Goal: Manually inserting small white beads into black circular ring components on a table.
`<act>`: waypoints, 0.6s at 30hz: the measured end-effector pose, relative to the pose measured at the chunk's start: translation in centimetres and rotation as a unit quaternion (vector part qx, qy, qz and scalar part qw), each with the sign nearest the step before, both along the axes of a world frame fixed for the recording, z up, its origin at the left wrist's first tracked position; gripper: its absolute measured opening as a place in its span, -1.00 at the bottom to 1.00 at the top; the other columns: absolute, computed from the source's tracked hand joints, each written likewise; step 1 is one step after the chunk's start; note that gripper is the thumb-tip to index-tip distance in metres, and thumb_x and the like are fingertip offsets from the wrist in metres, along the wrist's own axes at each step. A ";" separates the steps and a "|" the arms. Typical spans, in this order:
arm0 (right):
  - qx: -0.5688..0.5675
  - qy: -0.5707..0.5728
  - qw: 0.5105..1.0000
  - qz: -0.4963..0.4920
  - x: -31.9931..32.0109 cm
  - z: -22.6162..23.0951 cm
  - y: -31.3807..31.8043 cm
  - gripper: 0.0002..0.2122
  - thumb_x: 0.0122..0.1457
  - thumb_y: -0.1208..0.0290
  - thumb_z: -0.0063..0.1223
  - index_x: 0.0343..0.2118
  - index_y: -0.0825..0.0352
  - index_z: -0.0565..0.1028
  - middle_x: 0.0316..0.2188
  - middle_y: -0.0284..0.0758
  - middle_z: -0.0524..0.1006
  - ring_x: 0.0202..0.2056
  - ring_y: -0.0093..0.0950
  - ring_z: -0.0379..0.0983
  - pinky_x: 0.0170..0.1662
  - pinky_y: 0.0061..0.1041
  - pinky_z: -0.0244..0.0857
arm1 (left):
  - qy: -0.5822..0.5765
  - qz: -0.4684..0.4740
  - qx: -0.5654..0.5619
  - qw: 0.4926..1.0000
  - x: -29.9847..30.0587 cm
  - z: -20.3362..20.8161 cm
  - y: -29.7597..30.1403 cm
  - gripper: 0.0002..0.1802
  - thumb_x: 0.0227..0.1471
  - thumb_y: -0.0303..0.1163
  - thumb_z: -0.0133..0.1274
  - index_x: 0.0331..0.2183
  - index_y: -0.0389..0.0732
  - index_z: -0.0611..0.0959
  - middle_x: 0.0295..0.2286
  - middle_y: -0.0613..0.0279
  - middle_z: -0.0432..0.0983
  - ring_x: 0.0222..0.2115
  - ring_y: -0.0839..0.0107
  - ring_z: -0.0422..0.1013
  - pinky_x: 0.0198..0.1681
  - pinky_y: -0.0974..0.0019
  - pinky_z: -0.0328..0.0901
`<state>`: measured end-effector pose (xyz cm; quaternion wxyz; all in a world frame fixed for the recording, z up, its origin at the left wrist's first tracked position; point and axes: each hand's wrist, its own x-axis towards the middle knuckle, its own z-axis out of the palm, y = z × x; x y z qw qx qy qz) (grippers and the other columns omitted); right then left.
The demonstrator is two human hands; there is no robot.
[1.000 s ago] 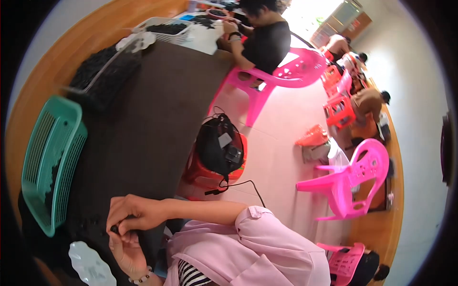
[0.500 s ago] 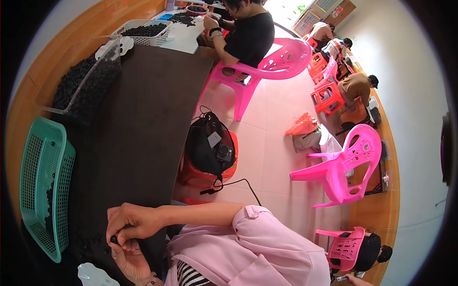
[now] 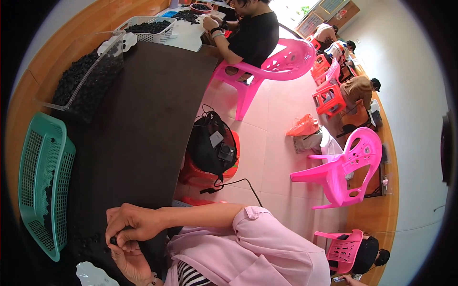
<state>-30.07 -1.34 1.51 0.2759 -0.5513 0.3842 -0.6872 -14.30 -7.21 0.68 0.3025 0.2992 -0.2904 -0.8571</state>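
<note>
My right hand reaches in over the dark table, its thumb and fingers pinched on a small round black piece. My left hand, with a bracelet at the wrist, meets it from below, its fingertips closed on the same piece. The fingers partly cover it, so its exact kind cannot be made out. Several loose black pieces lie on the table just left of my hands. A green mesh basket with more black pieces inside stands beyond them to the left. Below it is a white scalloped dish.
A clear bin heaped with black pieces stands farther up the dark table. Near a white basket, a co-worker in black sits on a pink chair. A black bag rests on a red stool beside the table.
The view has shifted slightly, so the room's far part sits a little more to the right. Both hands keep their pinch on the small black piece with hardly any movement.
</note>
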 end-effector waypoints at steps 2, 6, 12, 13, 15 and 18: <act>0.001 -0.002 1.000 -0.002 0.1 0.0 0.0 -0.82 0.01 0.39 0.16 -0.33 0.33 0.59 -0.50 -0.41 0.57 -0.41 -0.43 0.31 -0.19 -0.47 0.21 | 0.033 -0.014 -0.004 0.999 0.1 -0.3 -0.3 -0.67 0.12 -0.19 0.10 -0.20 -0.23 0.52 -0.44 0.48 0.37 -0.47 0.71 0.22 -0.44 0.59 0.12; 0.003 -0.001 1.000 -0.002 0.2 0.0 -0.1 -0.82 0.01 0.38 0.16 -0.33 0.34 0.59 -0.50 -0.40 0.57 -0.42 -0.43 0.31 -0.21 -0.47 0.21 | 0.038 -0.023 -0.010 0.999 0.4 -0.3 -0.4 -0.66 0.12 -0.19 0.10 -0.19 -0.24 0.52 -0.44 0.48 0.37 -0.47 0.70 0.22 -0.43 0.60 0.12; 0.013 -0.010 1.000 -0.005 0.5 0.1 0.0 -0.84 0.00 0.40 0.16 -0.35 0.32 0.59 -0.52 -0.41 0.56 -0.43 -0.44 0.30 -0.23 -0.49 0.22 | 0.045 -0.025 -0.014 0.999 0.5 -0.4 -0.1 -0.68 0.13 -0.21 0.08 -0.20 -0.25 0.52 -0.46 0.48 0.35 -0.48 0.70 0.21 -0.42 0.59 0.12; 0.012 -0.006 1.000 -0.007 0.5 0.1 0.0 -0.85 -0.01 0.41 0.15 -0.36 0.32 0.60 -0.54 -0.42 0.56 -0.44 -0.45 0.29 -0.24 -0.50 0.22 | 0.031 -0.018 -0.024 0.999 0.5 -0.6 -0.1 -0.69 0.13 -0.21 0.08 -0.20 -0.25 0.52 -0.47 0.48 0.34 -0.48 0.70 0.20 -0.42 0.59 0.13; 0.011 -0.003 1.000 -0.008 0.6 0.2 0.0 -0.86 -0.01 0.42 0.15 -0.37 0.31 0.60 -0.55 -0.42 0.56 -0.44 -0.46 0.29 -0.24 -0.50 0.22 | 0.017 -0.010 -0.035 0.999 0.8 -0.8 0.0 -0.69 0.13 -0.21 0.08 -0.21 -0.25 0.53 -0.47 0.48 0.34 -0.49 0.69 0.20 -0.41 0.59 0.13; 0.007 -0.008 1.000 -0.005 0.7 0.1 0.1 -0.88 -0.02 0.45 0.15 -0.40 0.31 0.60 -0.56 -0.44 0.56 -0.46 -0.47 0.29 -0.24 -0.51 0.22 | 0.024 -0.027 -0.035 0.999 0.9 -0.4 0.3 -0.71 0.14 -0.22 0.08 -0.22 -0.25 0.53 -0.49 0.49 0.34 -0.50 0.69 0.20 -0.40 0.59 0.15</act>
